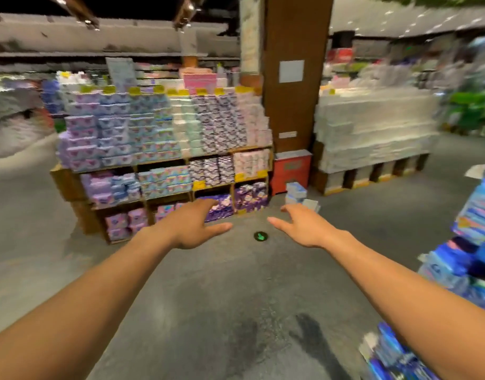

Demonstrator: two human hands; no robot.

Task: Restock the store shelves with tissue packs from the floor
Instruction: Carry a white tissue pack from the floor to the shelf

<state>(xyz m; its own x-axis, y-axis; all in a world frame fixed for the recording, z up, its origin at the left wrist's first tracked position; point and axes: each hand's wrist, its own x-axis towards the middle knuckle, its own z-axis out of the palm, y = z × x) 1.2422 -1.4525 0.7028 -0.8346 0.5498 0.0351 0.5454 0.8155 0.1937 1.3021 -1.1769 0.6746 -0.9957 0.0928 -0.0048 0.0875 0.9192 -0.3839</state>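
Grey shop floor (236,297) in foreground, 2 bare forearms stretched forward over it. Left hand (193,229) and right hand (299,227) spread loose, grasping nothing. Just beyond right hand, tissue packs (296,192) stacked on floor near red box (290,171). Farther back, stocked wooden shelves (67,185) and brown pillar (293,78).

Shop aisle, brown pillar (296,105)
Grey concrete floor (208,297) spreads before the pillar; a red cabinet (290,171) stands at its foot, a round green marker (260,236) lies in front, dark ceiling (131,6) above.
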